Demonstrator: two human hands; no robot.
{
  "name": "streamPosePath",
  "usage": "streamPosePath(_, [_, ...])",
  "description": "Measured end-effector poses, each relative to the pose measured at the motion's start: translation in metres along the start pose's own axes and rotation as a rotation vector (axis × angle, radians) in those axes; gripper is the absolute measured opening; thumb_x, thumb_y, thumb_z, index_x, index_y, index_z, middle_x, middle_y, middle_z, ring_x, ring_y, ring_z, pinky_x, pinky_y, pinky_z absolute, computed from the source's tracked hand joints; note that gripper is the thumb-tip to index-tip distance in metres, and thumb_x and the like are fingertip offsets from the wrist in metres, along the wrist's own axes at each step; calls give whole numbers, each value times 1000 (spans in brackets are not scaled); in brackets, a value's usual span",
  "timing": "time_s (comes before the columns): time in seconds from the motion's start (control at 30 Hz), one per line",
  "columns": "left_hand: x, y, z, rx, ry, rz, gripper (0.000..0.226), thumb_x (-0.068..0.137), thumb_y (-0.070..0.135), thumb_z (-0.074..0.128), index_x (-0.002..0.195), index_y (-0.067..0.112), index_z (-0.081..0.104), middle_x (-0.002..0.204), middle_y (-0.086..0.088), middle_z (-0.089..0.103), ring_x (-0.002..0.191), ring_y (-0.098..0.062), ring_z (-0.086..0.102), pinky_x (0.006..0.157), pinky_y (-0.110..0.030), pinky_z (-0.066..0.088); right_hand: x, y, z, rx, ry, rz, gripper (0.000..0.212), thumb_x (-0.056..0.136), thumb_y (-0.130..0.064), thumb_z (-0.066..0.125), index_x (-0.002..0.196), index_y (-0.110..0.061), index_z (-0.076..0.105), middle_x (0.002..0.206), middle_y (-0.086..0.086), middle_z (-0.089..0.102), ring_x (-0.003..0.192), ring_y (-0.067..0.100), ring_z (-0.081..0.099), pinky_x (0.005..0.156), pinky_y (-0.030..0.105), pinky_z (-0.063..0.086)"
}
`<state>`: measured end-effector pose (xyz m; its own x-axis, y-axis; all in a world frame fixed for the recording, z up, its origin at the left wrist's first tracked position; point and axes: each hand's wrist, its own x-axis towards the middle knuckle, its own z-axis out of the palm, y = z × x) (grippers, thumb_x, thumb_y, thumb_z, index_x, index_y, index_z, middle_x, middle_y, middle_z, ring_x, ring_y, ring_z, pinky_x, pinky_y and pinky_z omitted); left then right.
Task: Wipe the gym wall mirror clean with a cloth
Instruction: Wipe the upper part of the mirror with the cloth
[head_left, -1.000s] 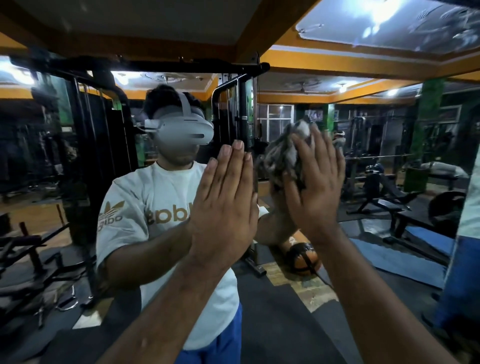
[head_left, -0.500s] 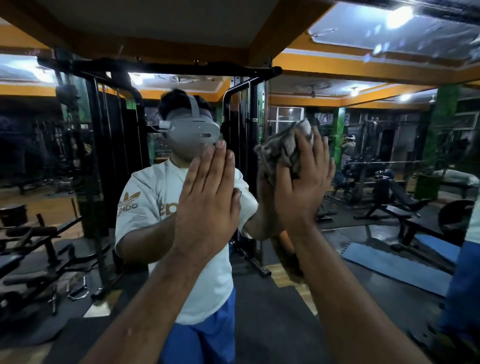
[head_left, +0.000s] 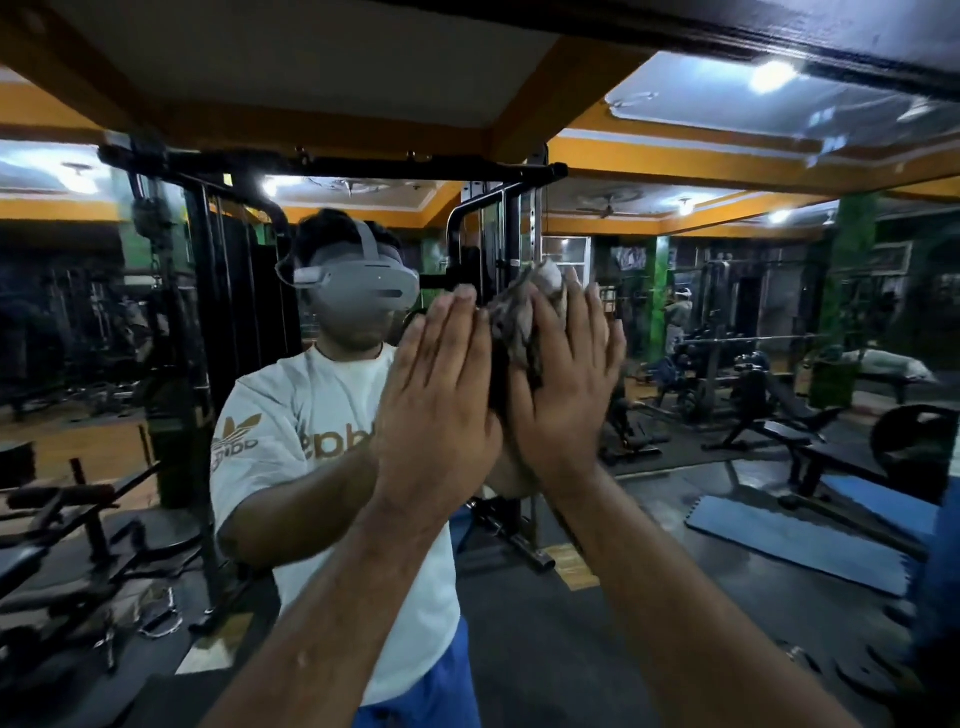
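Observation:
The wall mirror (head_left: 727, 322) fills the view, with its dark top frame (head_left: 675, 36) overhead. My left hand (head_left: 441, 395) lies flat on the glass, fingers straight and pointing up. Just to its right, my right hand (head_left: 566, 384) presses a bunched grey patterned cloth (head_left: 519, 317) against the glass with straight fingers. The cloth sticks out above and to the left of the fingers. The two hands nearly touch. My own reflection (head_left: 311, 441) stands behind them in a white shirt and a headset.
The mirror reflects a black cable machine (head_left: 218, 312), weight benches (head_left: 779, 415) and blue floor mats (head_left: 795, 545). A blurred blue shape (head_left: 940, 571) stands at the right edge, close to the mirror.
My right hand has slid the cloth leftward across the glass, closing the gap to my left hand. The left hand stays flat on the mirror. The view has tilted slightly upward.

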<state>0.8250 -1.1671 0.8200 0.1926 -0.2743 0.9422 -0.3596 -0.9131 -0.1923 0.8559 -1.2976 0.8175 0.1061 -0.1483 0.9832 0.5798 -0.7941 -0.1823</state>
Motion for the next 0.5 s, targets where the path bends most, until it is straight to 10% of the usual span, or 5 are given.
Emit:
streamPosePath(0.23, [-18, -47, -19, 112, 34, -38, 73, 104, 44, 45, 156, -3, 26, 165, -21, 18, 155, -32, 13, 125, -49, 17, 8, -21, 12, 47, 179, 395, 72, 88, -44, 40, 157, -23, 43, 169, 6, 32, 159, 23, 20, 128, 61, 6])
streamPosePath(0.5, [-20, -53, -16, 171, 4, 30, 70, 107, 42, 34, 158, -2, 15, 167, -21, 8, 156, -33, 6, 126, -49, 13, 0, -6, 3, -81, -7, -103, 60, 97, -38, 46, 155, -24, 43, 167, 10, 35, 159, 26, 22, 128, 55, 12])
